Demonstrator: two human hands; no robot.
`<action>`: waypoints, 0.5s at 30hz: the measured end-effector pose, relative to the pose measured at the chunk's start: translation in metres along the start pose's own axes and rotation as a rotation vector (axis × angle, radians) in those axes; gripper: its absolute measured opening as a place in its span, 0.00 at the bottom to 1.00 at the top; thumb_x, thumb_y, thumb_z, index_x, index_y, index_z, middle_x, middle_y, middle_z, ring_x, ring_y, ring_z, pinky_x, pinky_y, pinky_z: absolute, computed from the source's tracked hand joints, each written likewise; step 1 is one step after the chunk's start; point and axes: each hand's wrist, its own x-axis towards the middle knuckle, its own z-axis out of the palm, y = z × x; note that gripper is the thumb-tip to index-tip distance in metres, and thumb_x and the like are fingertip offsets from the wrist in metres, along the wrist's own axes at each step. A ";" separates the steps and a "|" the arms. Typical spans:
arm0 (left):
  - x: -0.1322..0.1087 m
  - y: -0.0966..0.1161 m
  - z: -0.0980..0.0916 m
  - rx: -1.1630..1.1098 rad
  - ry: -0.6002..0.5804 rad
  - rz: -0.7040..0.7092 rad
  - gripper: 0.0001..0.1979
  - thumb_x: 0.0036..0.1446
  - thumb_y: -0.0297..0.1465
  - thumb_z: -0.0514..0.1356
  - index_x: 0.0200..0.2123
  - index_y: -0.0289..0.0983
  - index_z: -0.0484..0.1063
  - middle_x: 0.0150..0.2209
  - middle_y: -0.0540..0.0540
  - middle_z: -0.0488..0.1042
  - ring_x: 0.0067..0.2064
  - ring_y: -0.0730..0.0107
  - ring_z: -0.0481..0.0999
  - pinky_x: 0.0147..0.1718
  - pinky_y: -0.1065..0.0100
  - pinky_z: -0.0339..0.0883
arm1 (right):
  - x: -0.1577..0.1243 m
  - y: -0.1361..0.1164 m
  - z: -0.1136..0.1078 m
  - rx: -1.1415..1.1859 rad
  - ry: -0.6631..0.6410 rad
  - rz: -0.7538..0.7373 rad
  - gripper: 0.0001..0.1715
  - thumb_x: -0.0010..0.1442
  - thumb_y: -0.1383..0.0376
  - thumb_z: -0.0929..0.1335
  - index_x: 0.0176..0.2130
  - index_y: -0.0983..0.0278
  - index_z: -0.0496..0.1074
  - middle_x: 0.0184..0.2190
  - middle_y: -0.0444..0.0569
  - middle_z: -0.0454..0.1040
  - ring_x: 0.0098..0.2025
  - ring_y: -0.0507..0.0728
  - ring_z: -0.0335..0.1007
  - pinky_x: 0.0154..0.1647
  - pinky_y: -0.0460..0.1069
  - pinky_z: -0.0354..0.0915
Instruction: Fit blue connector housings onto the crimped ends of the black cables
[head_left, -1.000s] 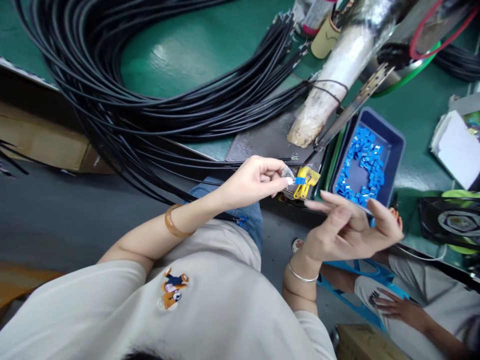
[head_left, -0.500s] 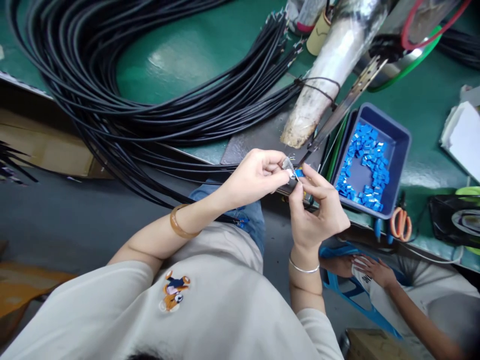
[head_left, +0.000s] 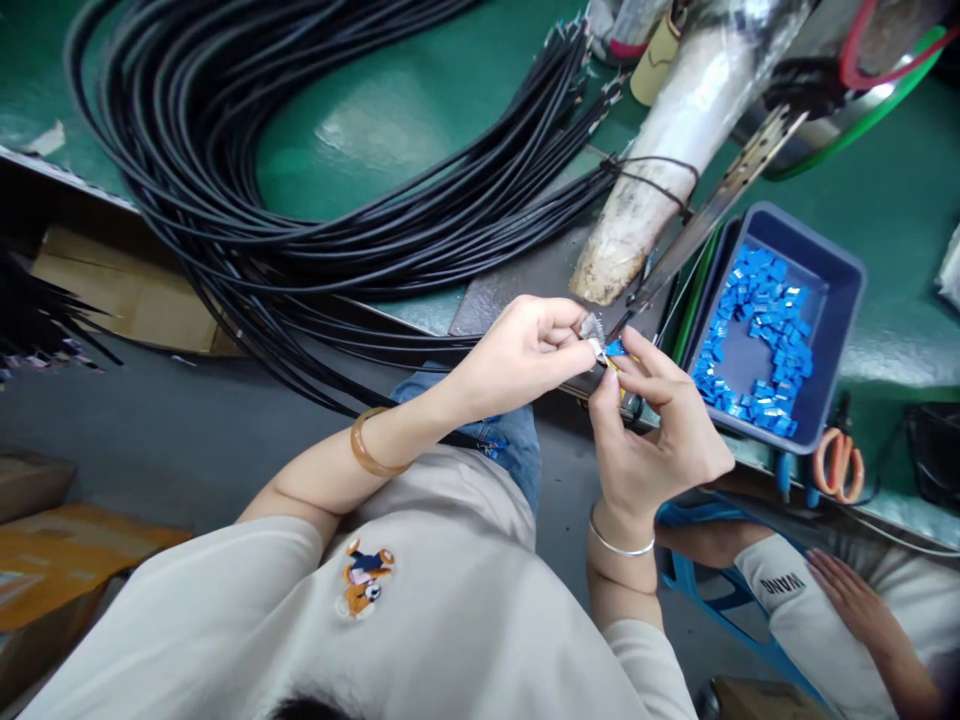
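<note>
My left hand (head_left: 529, 350) is closed in a pinch on the stripped end of a black cable, where grey shielding (head_left: 592, 328) and thin wires show. My right hand (head_left: 656, 430) pinches a small blue connector (head_left: 616, 348) between thumb and fingers, right against the wire ends. Fingertips cover much of both parts. Just above the connector is the dark tip of a soldering iron (head_left: 679, 250), fixed in place and slanting down from the upper right. Whether the tip touches the joint I cannot tell.
Black cables (head_left: 360, 240) lie looped across the green table (head_left: 375, 130). A wrapped duct (head_left: 652, 170) hangs over the work spot. To the right stand a bin (head_left: 840, 330) of blue connectors and orange-handled scissors (head_left: 838, 465). A co-worker's hand (head_left: 855, 595) rests at lower right.
The view has swung slightly left, so the bench things appear farther right. Both hands stay together under the iron tip with the same hold. The co-worker's hands have moved apart.
</note>
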 end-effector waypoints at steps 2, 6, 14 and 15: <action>-0.001 0.000 -0.002 0.017 -0.010 -0.026 0.04 0.56 0.25 0.58 0.28 0.33 0.68 0.19 0.56 0.60 0.21 0.83 0.56 0.21 0.74 0.48 | -0.001 0.000 0.000 -0.030 -0.009 -0.008 0.08 0.59 0.73 0.71 0.37 0.61 0.70 0.46 0.50 0.83 0.40 0.56 0.83 0.41 0.50 0.80; -0.003 -0.002 -0.004 0.060 -0.026 -0.075 0.06 0.56 0.26 0.57 0.27 0.35 0.65 0.18 0.56 0.59 0.20 0.83 0.54 0.21 0.73 0.46 | -0.004 0.001 -0.001 -0.074 -0.031 -0.037 0.08 0.59 0.72 0.71 0.35 0.61 0.69 0.45 0.47 0.83 0.38 0.54 0.83 0.38 0.47 0.78; -0.009 -0.004 -0.004 0.103 -0.070 -0.053 0.06 0.56 0.26 0.57 0.27 0.35 0.64 0.20 0.57 0.55 0.22 0.82 0.52 0.21 0.74 0.46 | -0.006 -0.002 -0.002 -0.014 0.002 0.023 0.09 0.58 0.73 0.72 0.37 0.61 0.72 0.41 0.46 0.84 0.40 0.56 0.83 0.37 0.47 0.77; -0.012 -0.004 -0.005 0.127 -0.087 -0.039 0.05 0.57 0.26 0.57 0.28 0.35 0.65 0.21 0.57 0.54 0.23 0.82 0.51 0.22 0.74 0.46 | -0.008 -0.001 -0.006 0.014 0.004 0.061 0.07 0.59 0.72 0.72 0.37 0.61 0.72 0.40 0.46 0.84 0.40 0.56 0.83 0.36 0.47 0.77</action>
